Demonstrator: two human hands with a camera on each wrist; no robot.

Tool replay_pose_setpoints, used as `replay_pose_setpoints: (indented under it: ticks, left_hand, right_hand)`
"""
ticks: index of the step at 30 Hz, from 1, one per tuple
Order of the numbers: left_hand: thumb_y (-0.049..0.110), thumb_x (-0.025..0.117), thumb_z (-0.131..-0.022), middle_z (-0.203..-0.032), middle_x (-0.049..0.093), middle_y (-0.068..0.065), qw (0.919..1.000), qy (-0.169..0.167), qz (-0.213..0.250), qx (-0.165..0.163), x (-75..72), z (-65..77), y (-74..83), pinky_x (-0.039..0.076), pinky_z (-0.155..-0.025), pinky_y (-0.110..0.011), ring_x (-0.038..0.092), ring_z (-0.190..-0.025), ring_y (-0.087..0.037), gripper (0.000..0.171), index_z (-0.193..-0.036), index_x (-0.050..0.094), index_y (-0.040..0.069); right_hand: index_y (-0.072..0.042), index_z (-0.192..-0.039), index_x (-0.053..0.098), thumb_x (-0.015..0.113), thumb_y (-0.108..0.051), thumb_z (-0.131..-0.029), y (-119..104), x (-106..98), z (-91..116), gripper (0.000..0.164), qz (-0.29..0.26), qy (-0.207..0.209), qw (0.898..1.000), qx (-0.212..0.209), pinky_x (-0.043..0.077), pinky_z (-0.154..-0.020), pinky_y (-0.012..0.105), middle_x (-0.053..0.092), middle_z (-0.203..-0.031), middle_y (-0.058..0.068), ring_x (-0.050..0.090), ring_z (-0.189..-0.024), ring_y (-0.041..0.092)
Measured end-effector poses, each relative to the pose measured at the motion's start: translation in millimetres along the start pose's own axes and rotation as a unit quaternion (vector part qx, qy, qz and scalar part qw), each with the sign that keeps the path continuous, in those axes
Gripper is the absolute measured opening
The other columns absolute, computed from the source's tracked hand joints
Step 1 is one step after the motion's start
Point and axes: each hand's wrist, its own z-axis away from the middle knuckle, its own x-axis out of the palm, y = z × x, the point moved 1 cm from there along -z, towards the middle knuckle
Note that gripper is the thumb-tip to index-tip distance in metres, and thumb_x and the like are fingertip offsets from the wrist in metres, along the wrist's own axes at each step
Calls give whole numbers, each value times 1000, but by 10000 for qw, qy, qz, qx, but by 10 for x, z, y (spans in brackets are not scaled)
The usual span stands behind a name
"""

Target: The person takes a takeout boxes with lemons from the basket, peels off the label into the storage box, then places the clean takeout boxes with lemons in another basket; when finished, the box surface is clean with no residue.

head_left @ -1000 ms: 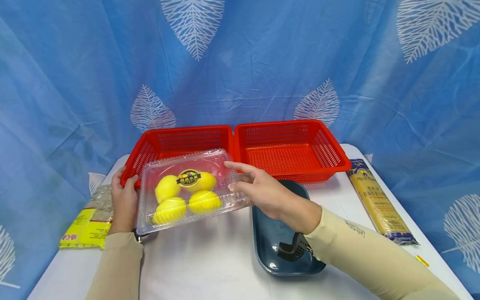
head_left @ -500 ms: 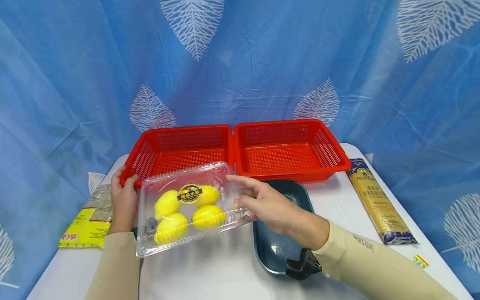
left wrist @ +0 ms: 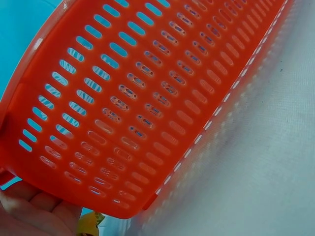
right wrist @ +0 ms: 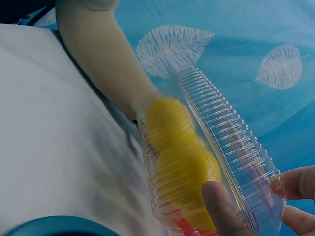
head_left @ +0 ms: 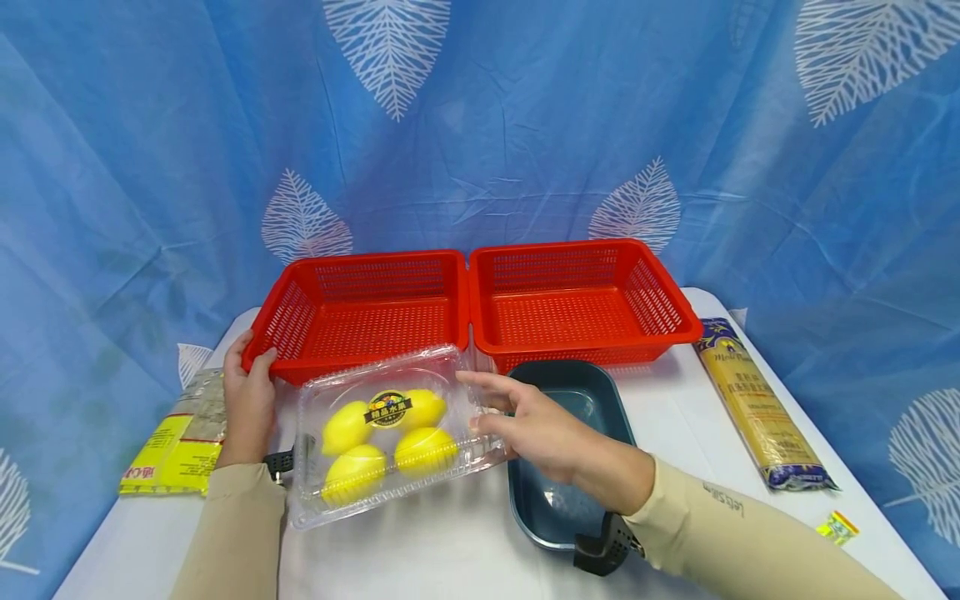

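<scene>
My right hand [head_left: 547, 429] holds a clear plastic clamshell box [head_left: 306, 475] by its right end, thumb on the near side and fingers behind. Several yellow lemons [head_left: 345, 429] show inside, under a dark fruit label [head_left: 387, 408]. The box hangs tilted in front of the left red basket [head_left: 356, 364]. My left hand [head_left: 251, 404] grips that basket at its front left corner. In the left wrist view, fingers [left wrist: 42, 204] curl at the end of the slotted basket wall [left wrist: 39, 177]. In the right wrist view, my thumb [right wrist: 221, 209] presses the box's side.
A second red basket [head_left: 577, 343] adjoins the first on the right. A dark blue tray [head_left: 558, 500] lies partly under my right arm. A pasta packet [head_left: 757, 400] and a small colourful packet [head_left: 838, 527] lie on the right, a yellow bag [head_left: 176, 450] at left.
My right hand has lowered the box towards me, away from over the left basket, then slightly right. My left hand stays on the basket corner. More of the small packet shows beside my right arm.
</scene>
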Motion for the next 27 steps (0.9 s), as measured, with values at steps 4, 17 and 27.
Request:
replay_pose_setpoints:
  ticks: [4,17,27]
  left_hand:
    - [20,57,-110,-168,27,-1,10000,-4,64,-21,5,-1,15,37,-115,-37,30,-150,-21,63,-165,28,25]
    - [23,57,-110,-168,27,1,10000,-10,-71,-37,-3,-4,-4,36,-116,-39,29,-151,-20,62,-165,28,28]
    - [24,57,-110,-169,26,1,10000,-20,30,-89,0,-10,-14,36,-116,-39,28,-152,-20,63,-165,27,28]
  right_hand:
    - [-31,-155,55,74,-13,-99,39,15,-8,62,-22,-28,10000,46,63,-82,45,46,-157,17,64,-114,33]
    - [-33,-155,55,76,-14,-98,76,37,51,63,26,33,9999,135,63,-81,45,45,-159,17,66,-114,32]
    - [-25,-158,51,73,-9,-99,158,76,59,65,-117,-146,9998,97,64,-78,44,35,-162,25,68,-112,34]
